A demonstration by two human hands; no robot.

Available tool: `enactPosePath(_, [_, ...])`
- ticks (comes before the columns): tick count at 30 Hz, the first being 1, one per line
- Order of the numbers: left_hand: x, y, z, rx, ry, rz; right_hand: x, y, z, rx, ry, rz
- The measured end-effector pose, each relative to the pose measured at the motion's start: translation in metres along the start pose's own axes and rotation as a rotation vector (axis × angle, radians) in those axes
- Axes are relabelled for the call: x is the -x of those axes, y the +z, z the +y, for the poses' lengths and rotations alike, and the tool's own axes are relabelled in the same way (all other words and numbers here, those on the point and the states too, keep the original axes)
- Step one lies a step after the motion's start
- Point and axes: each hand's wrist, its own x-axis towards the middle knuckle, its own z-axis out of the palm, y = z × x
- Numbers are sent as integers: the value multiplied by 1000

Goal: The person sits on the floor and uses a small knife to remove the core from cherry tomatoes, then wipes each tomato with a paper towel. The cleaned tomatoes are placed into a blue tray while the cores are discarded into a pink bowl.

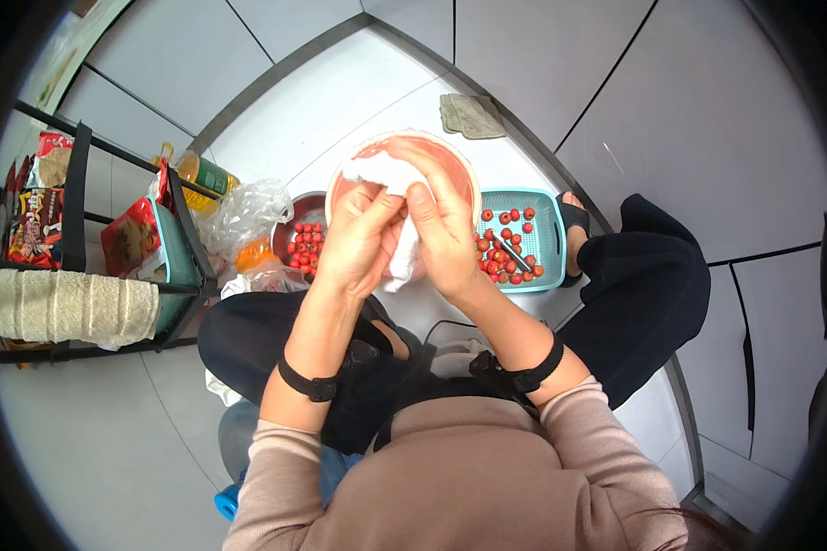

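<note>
My left hand (365, 237) and my right hand (444, 234) meet in front of me, both gripping a white cloth (405, 255) whose loose end hangs down between them. Below them is a round bucket (474, 186) with a pale rim and a reddish inside; the hands hide part of it. To its right, a light blue perforated plastic basket (548, 206) holds small red fruits, with a slim dark-handled tool (512, 251) lying on them. A metal bowl (282, 231) of similar red fruits (307, 248) stands left of the bucket, partly covered by it.
At the left, a black rack (76, 200) holds food packets and a green basket; a striped towel (69, 306) hangs over it. An oil bottle (203, 175) and clear plastic bags (248, 213) stand beside it. A folded grey-green cloth (472, 116) lies by the cabinet base.
</note>
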Motion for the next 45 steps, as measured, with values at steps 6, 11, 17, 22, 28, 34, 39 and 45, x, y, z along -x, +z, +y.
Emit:
enactPosePath(6, [3, -18, -6, 17, 41, 0, 7, 16, 5, -398, 297, 90])
enactPosePath(11, [1, -15, -5, -37, 31, 41, -3, 16, 5, -540, 414, 167])
enactPosePath(17, [-2, -13, -5, -11, 6, 53, -7, 11, 4, -736, 453, 308])
enactPosePath(22, [-1, -24, -7, 52, -56, 83, 4, 18, 11, -215, 197, 129])
enactPosePath(28, [0, -19, -8, -64, -22, 23, -1, 4, 7, -667, 539, 241])
enactPosePath(34, [-1, -1, -11, -643, 428, 165, -8, 2, -6, -677, 453, 237])
enactPosePath(39, [-1, -5, -10, -808, 622, 137, -2, 12, -12, -383, 359, 70])
enactPosePath(45, [-1, -3, -15, -829, 649, 105, -6, 3, -7, -619, 477, 147])
